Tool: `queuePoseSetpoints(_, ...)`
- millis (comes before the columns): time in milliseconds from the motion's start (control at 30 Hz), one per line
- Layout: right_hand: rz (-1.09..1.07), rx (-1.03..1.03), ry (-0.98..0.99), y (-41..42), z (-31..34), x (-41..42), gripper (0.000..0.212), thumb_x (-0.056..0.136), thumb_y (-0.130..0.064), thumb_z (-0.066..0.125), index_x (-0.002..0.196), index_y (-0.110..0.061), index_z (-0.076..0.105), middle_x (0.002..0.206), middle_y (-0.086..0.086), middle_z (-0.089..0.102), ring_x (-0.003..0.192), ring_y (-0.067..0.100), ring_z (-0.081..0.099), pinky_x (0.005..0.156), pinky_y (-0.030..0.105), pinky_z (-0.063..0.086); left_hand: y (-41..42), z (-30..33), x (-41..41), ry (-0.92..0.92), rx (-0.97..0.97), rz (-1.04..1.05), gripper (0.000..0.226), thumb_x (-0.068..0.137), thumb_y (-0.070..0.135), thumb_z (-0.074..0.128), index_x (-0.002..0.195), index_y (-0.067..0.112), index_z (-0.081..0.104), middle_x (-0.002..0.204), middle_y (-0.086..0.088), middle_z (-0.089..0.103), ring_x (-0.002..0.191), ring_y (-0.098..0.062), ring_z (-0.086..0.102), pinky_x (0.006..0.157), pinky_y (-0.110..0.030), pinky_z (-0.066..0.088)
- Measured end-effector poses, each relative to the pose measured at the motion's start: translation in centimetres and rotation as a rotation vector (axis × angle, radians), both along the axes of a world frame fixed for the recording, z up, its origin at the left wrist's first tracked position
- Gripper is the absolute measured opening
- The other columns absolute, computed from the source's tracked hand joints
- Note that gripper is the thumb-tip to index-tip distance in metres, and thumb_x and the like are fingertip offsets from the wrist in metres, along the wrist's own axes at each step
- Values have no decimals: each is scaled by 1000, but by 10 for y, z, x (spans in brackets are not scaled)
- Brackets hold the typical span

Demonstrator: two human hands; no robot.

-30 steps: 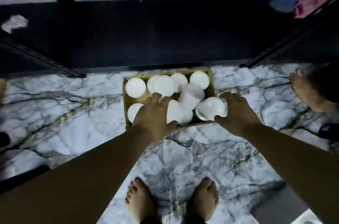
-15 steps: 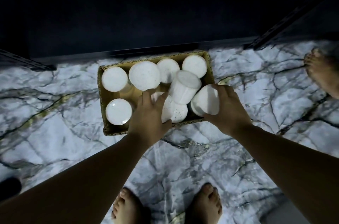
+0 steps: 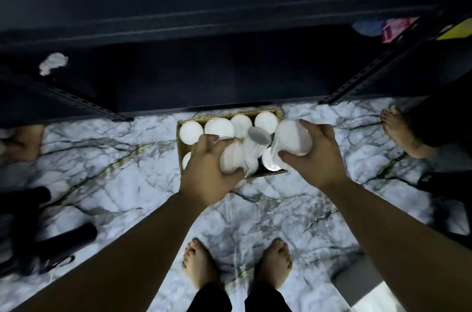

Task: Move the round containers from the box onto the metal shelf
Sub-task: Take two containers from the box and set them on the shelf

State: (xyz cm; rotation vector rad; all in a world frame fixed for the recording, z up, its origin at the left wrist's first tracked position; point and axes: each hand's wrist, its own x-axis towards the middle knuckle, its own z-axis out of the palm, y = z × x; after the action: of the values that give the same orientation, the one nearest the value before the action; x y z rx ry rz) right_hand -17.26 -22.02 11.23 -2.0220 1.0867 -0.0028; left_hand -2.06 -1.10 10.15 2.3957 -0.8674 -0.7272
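A brown box [image 3: 181,156] sits on the marble floor against the black metal shelf [image 3: 217,74]. Several round white-lidded containers [image 3: 219,128] stand inside it. My left hand [image 3: 205,171] grips one white container [image 3: 231,158], raised above the box's near side. My right hand [image 3: 314,156] grips another white container [image 3: 292,136], lifted over the box's right end. Between them a clear container [image 3: 256,142] lies tilted on the others.
My bare feet [image 3: 237,263] stand on the floor below the box. Another person's foot [image 3: 401,133] is at the right, one more [image 3: 24,142] at the left. Dark objects [image 3: 38,237] lie at lower left. Slotted shelf uprights [image 3: 378,66] flank the shelf opening.
Both hands have closed on containers and lifted them up out of the box. The camera has tilted up, showing more of the shelf.
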Motion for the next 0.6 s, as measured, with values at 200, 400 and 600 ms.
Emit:
queuePoseSetpoints(200, 30, -19, -88, 17, 142, -22, 79, 73, -33, 88, 142, -26, 49, 132, -3, 37, 107, 5, 42, 91, 20, 36, 17, 147, -8, -1, -87, 70, 75, 64, 61, 66, 133, 34, 60, 130, 5, 39, 128, -20, 46, 105, -31, 44)
queuePoseSetpoints(400, 76, -55, -169, 35, 273, -37, 75, 71, -37, 89, 136, -30, 52, 126, -6, 38, 104, 6, 45, 84, 20, 38, 36, 282, -20, -78, -108, 120, 75, 65, 64, 65, 133, 32, 61, 128, 7, 38, 130, -15, 40, 105, -27, 39)
queuePoseSetpoints(600, 168, -110, -305, 45, 381, -23, 74, 71, -36, 89, 137, -32, 53, 125, -11, 36, 100, -5, 42, 84, 15, 39, 55, 387, -18, -161, -208, 165, 69, 67, 62, 69, 131, 36, 62, 126, 16, 33, 128, -11, 35, 100, -21, 31)
